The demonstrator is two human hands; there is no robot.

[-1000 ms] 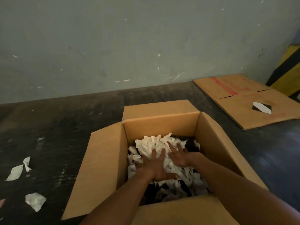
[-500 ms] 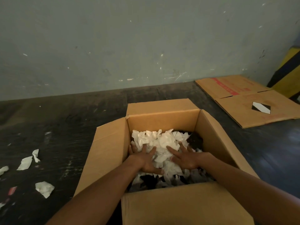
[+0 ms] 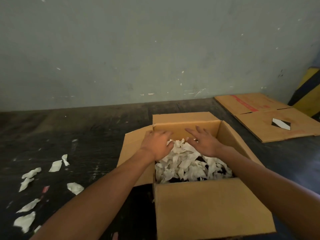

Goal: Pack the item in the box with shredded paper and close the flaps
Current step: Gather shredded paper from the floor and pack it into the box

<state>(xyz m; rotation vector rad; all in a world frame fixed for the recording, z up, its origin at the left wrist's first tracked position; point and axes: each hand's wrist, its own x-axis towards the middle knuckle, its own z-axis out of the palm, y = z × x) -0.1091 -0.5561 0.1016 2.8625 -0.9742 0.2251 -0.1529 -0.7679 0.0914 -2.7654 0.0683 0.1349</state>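
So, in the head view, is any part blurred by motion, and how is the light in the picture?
Head view: the left hand is smeared at its fingers by motion, the right hand a little; the brown cardboard box and the white shredded paper are fairly sharp. Head view: the light is dim and even, with no glare; the wide lens bends the pale green wall.
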